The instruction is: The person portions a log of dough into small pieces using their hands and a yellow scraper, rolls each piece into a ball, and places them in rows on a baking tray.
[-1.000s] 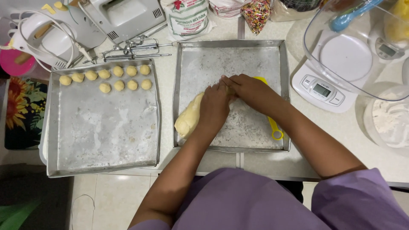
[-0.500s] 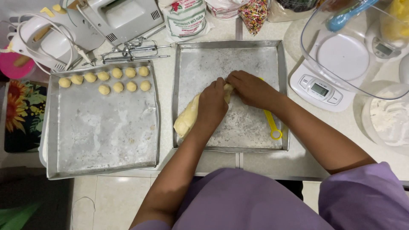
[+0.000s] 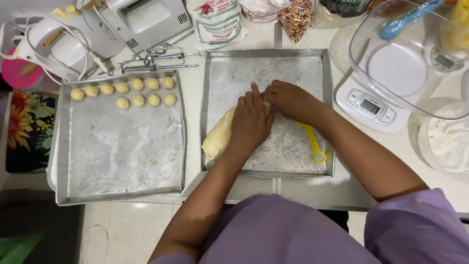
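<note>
Right tray [image 3: 312, 63]: square metal pan, dull and flour-dusted; holds a pale yellow dough log [image 3: 217, 137] lying from its centre toward 7 o'clock, and a yellow plastic measuring spoon [image 3: 312, 144] at 4 o'clock.
Left tray [image 3: 117, 156]: matching metal pan, scuffed; ten small dough balls [image 3: 129, 93] in two rows along its 12 o'clock edge, smooth and round.
Left hand [image 3: 251, 120]: palm down on the upper end of the dough log, fingers together and extended toward 12 o'clock, pressing flat.
Right hand [image 3: 290, 100]: curled, fingers closed at the log's tip just beside the left hand; whether it pinches dough cannot be told, the tip being hidden.
Clear bowl [image 3: 410, 54]: transparent plastic, at 2 o'clock over a white digital scale [image 3: 369, 105]; a blue spoon [image 3: 403, 22] rests in it.
Flour container [image 3: 447, 142]: round, at 3 o'clock, holding white powder.
Hand mixer [image 3: 141, 19]: white, at 11 o'clock, its metal beaters [image 3: 156, 58] lying detached beside it.
Bags [image 3: 217, 22]: a flour sack and a pouch of coloured sprinkles [image 3: 295, 17] at 12 o'clock.
</note>
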